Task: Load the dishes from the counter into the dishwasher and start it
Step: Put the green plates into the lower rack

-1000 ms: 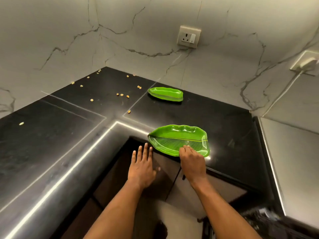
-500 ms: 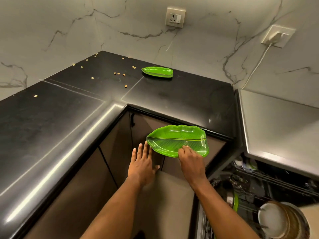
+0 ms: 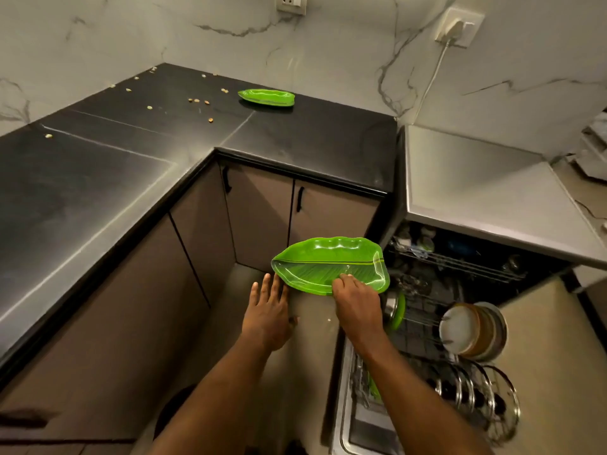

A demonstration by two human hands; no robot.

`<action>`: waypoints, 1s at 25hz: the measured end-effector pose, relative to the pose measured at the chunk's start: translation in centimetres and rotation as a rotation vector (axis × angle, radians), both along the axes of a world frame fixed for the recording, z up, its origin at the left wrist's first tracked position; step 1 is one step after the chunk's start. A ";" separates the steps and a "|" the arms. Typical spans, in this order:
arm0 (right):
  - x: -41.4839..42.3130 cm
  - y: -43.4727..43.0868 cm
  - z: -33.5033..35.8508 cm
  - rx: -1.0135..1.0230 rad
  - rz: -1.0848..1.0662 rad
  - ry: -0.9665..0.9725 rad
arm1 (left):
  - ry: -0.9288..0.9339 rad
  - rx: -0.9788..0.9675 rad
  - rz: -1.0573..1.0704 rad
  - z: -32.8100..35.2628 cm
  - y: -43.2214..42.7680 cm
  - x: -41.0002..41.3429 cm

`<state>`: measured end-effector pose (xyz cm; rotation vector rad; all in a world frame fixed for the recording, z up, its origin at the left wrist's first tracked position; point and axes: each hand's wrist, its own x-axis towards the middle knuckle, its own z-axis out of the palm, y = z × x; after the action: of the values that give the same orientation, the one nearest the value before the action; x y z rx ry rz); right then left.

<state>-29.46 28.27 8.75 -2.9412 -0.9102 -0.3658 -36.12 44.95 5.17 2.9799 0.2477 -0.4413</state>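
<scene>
your right hand (image 3: 356, 307) pinches 1 plate (image 3: 328, 264), left hand (image 3: 267, 311) open; rack (image 3: 460, 323) part-loaded, 1 counter plate (image 3: 266, 97) left, start pending.

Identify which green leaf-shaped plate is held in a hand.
The nearer plate, gripped by the right hand; the far plate lies on the counter.

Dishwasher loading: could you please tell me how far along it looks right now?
Done: round plates and lids stand in the dishwasher rack. In hand: the right hand grips a green leaf plate beside the rack; the left hand is open. Left: a second leaf plate lies on the counter, and the dishwasher is open, not started.
</scene>
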 end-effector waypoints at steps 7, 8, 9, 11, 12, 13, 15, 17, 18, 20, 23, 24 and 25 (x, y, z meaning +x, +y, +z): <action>-6.5 -5.1 -1.4 -0.018 -0.148 0.087 | 0.055 -0.028 -0.156 -1.7 -5.0 -3.0; -7.4 -6.0 -1.8 -0.025 -0.161 0.096 | 0.067 -0.029 -0.171 -2.0 -5.9 -3.4; -8.1 -6.6 -2.1 -0.037 -0.180 0.121 | 0.080 -0.022 -0.192 -2.1 -6.7 -3.7; -9.5 -7.8 -2.6 -0.059 -0.234 0.194 | 0.121 -0.001 -0.235 -2.4 -8.1 -4.3; -9.9 -8.5 -3.0 -0.057 -0.261 0.227 | 0.137 0.004 -0.253 -2.8 -8.8 -4.4; -10.2 -9.3 -3.5 -0.047 -0.285 0.247 | 0.154 0.006 -0.271 -3.0 -9.6 -4.3; -9.9 -11.2 -4.4 -0.029 -0.335 0.305 | 0.181 0.002 -0.297 -3.4 -11.3 -3.5; -9.2 -13.0 -4.9 -0.032 -0.380 0.351 | 0.215 0.005 -0.308 -3.8 -12.9 -2.2; -8.8 -13.7 -5.0 -0.042 -0.398 0.375 | 0.234 0.009 -0.309 -4.1 -13.7 -1.6; -7.7 -15.3 -5.8 -0.041 -0.442 0.421 | 0.268 0.013 -0.306 -5.0 -15.3 0.0; -5.1 -18.5 -8.6 -0.007 -0.538 0.474 | 0.317 0.029 -0.295 -7.9 -18.1 2.6; -4.5 -19.5 -9.7 -0.025 -0.548 0.479 | 0.343 0.033 -0.294 -9.0 -19.1 3.3; -4.0 -20.2 -10.7 -0.052 -0.571 0.541 | 0.365 0.032 -0.291 -10.2 -19.9 3.8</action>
<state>-33.45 8.09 -1.97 -3.0314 -0.0148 0.4377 -32.27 25.04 -5.07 2.9528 -0.1535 -1.0237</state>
